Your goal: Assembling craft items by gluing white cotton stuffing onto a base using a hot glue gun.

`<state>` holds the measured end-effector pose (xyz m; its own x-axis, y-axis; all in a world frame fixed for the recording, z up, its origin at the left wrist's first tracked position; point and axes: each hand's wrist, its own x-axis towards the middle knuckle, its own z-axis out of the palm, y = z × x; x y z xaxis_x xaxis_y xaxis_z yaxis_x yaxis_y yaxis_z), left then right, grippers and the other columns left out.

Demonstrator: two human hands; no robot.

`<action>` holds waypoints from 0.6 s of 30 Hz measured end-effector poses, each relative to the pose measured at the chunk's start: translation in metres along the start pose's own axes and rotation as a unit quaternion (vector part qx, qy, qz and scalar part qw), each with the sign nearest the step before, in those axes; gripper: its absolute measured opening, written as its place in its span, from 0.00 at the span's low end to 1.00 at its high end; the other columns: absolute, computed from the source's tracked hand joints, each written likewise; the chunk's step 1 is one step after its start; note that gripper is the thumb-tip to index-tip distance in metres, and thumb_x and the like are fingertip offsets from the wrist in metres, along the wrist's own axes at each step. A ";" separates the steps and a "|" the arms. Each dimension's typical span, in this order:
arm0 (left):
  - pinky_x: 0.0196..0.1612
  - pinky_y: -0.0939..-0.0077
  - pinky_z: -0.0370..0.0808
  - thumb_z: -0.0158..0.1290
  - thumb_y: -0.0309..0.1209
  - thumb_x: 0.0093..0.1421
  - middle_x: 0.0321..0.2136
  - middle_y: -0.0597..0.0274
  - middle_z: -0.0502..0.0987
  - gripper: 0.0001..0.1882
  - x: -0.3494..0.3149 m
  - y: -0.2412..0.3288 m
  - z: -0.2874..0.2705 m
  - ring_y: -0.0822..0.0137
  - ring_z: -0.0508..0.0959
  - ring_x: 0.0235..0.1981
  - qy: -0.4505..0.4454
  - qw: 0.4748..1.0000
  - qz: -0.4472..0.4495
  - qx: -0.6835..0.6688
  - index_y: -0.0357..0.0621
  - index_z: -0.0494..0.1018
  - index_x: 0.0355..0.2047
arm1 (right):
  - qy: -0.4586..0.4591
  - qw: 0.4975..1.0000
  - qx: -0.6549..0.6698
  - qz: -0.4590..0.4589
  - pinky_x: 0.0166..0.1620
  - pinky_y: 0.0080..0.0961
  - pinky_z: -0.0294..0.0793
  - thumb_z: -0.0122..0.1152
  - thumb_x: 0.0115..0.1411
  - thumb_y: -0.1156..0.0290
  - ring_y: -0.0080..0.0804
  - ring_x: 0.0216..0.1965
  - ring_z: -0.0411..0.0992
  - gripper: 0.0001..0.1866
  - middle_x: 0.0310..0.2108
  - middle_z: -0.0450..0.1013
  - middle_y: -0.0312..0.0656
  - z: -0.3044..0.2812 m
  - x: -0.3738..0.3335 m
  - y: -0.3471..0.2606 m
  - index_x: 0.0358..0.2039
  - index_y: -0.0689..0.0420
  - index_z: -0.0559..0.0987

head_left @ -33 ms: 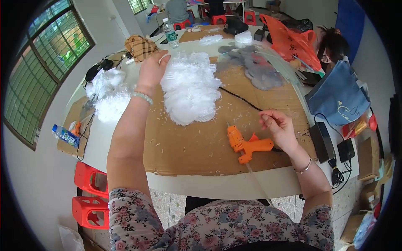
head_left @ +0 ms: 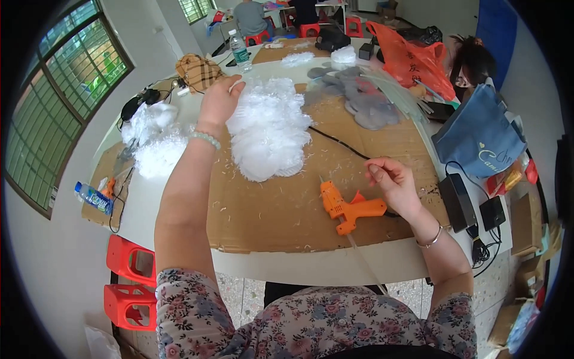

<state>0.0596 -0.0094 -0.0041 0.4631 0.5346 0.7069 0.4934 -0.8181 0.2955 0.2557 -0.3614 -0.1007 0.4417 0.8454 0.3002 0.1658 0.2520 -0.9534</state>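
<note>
A fluffy white piece of layered, frayed material [head_left: 269, 134] lies on the brown cardboard sheet [head_left: 269, 221]. At its far left edge is my left hand [head_left: 218, 103], with thumb and fingertips drawn close together; what they pinch, if anything, is hidden. My right hand [head_left: 393, 184] hovers at the right of the cardboard with its fingers curled in a pinch, and what is between them is too small to make out. A black cord [head_left: 338, 141] runs from the white piece to behind that hand. Just left of and below it lies an orange glue gun [head_left: 350, 206] with a clear glue stick.
Grey translucent rounded pieces [head_left: 371, 107] lie at the far right of the cardboard. More white fluff [head_left: 158, 149] sits left. A water bottle [head_left: 240, 52], a red plastic bag [head_left: 406, 57], a blue bag [head_left: 481, 134] and a black power adapter [head_left: 455, 203] surround the work area. Another person [head_left: 472, 63] is at right.
The view has shifted slightly, so the tabletop things appear a little further left. My left hand's fingers have turned slightly; both hands stay in nearly the same places.
</note>
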 end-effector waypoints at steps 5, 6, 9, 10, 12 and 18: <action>0.41 0.64 0.75 0.55 0.34 0.55 0.31 0.49 0.79 0.10 0.010 0.027 0.016 0.52 0.79 0.35 -0.104 0.989 0.002 0.107 0.46 0.80 0.34 | -0.008 1.000 -0.024 -0.018 0.37 0.17 0.71 0.51 0.64 0.76 0.18 0.32 0.69 0.09 0.31 0.73 0.34 -0.018 -0.013 -0.007 0.41 0.63 0.77; 0.41 0.64 0.75 0.54 0.33 0.54 0.31 0.50 0.80 0.09 0.012 0.021 0.017 0.52 0.79 0.35 -0.128 0.984 -0.028 0.118 0.46 0.80 0.33 | -0.007 1.000 -0.020 -0.019 0.37 0.17 0.71 0.51 0.64 0.76 0.18 0.32 0.69 0.09 0.31 0.73 0.34 -0.018 -0.012 -0.006 0.41 0.63 0.77; 0.40 0.65 0.75 0.54 0.32 0.53 0.30 0.50 0.80 0.08 0.018 0.008 0.022 0.53 0.79 0.34 -0.133 0.984 -0.065 0.099 0.45 0.80 0.31 | -0.009 1.000 -0.021 -0.012 0.36 0.16 0.71 0.52 0.64 0.76 0.17 0.31 0.69 0.08 0.30 0.73 0.34 -0.021 -0.008 -0.004 0.40 0.63 0.78; 0.39 0.65 0.75 0.54 0.31 0.53 0.29 0.51 0.80 0.08 0.020 0.006 0.023 0.54 0.80 0.33 -0.111 0.988 -0.078 0.070 0.44 0.80 0.30 | -0.001 1.000 -0.024 -0.012 0.35 0.16 0.71 0.52 0.64 0.76 0.17 0.31 0.69 0.08 0.30 0.73 0.34 -0.021 -0.007 -0.003 0.40 0.63 0.78; 0.38 0.67 0.75 0.54 0.32 0.53 0.28 0.50 0.80 0.08 0.025 0.004 0.019 0.56 0.80 0.32 -0.069 0.992 -0.094 0.037 0.43 0.80 0.30 | 0.005 1.000 -0.023 -0.011 0.35 0.16 0.71 0.52 0.64 0.76 0.17 0.31 0.69 0.08 0.30 0.73 0.34 -0.022 -0.006 -0.001 0.40 0.63 0.78; 0.29 0.79 0.69 0.54 0.32 0.58 0.24 0.64 0.77 0.08 0.058 0.013 -0.007 0.73 0.73 0.24 0.055 0.971 -0.156 -0.174 0.39 0.78 0.32 | 0.001 1.000 -0.029 -0.004 0.35 0.15 0.71 0.52 0.64 0.76 0.17 0.30 0.70 0.08 0.28 0.73 0.34 -0.022 -0.004 0.000 0.39 0.63 0.78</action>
<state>0.0874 0.0093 0.0452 0.2407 0.7575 0.6068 0.3092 -0.6525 0.6918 0.2737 -0.3753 -0.1010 0.4417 0.8425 0.3082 0.2197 0.2315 -0.9477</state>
